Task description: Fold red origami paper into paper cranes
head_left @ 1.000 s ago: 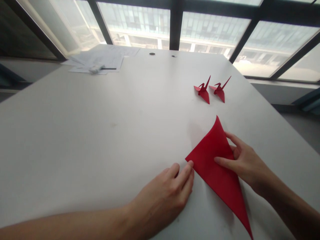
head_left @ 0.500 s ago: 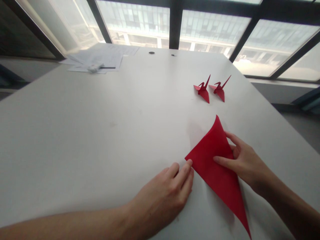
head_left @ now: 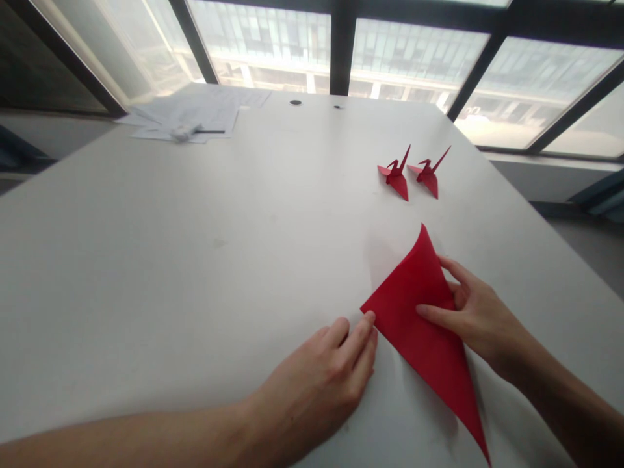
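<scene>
A red sheet of origami paper (head_left: 414, 312), folded over into a triangle, is between my hands at the right front of the table. My left hand (head_left: 336, 364) pinches its left corner with curled fingertips. At the folded right edge, my right hand (head_left: 475, 318) grips the paper, thumb on the upper face and the other fingers behind. The top corner curls up, and the lower corner hangs toward the bottom of the view. Beyond the paper stand two folded red paper cranes, the left crane (head_left: 397, 181) and the right crane (head_left: 429, 179), side by side.
The white table (head_left: 170, 273) stretches to tall windows with dark frames. Loose white papers (head_left: 195, 107) lie at its far left, with a crumpled pale item (head_left: 185, 133) and a dark, thin stick (head_left: 210, 132) on them. A round hole (head_left: 296, 103) is near the far edge.
</scene>
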### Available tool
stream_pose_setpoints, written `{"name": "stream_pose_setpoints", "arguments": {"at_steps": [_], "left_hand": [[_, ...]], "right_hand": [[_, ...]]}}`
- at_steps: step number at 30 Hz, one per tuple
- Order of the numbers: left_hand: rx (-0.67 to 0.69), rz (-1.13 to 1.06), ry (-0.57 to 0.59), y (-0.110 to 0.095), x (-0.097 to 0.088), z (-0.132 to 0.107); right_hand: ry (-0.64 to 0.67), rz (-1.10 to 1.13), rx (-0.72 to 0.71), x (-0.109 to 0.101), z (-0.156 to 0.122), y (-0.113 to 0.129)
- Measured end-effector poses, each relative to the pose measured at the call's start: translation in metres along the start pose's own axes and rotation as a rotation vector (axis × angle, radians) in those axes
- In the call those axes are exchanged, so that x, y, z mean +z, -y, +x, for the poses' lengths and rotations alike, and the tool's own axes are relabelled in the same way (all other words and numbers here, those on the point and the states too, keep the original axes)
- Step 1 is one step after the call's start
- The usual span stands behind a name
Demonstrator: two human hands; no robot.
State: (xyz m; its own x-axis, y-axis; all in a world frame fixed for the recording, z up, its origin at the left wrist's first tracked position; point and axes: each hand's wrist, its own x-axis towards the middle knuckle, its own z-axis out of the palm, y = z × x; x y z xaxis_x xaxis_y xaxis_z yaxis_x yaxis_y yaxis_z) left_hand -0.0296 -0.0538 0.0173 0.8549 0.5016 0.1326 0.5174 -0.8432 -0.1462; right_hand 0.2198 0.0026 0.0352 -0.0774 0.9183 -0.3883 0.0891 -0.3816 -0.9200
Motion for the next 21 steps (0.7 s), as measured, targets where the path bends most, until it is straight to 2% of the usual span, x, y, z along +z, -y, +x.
{"name": "stream_pose_setpoints", "arguments": {"at_steps": [21], "left_hand": [[-0.010,0.004,0.015,-0.0004,-0.0012,-0.0009]], "right_hand": [[0.029,0.021,-0.019,-0.0025,0.0016,-0.0031]]}}
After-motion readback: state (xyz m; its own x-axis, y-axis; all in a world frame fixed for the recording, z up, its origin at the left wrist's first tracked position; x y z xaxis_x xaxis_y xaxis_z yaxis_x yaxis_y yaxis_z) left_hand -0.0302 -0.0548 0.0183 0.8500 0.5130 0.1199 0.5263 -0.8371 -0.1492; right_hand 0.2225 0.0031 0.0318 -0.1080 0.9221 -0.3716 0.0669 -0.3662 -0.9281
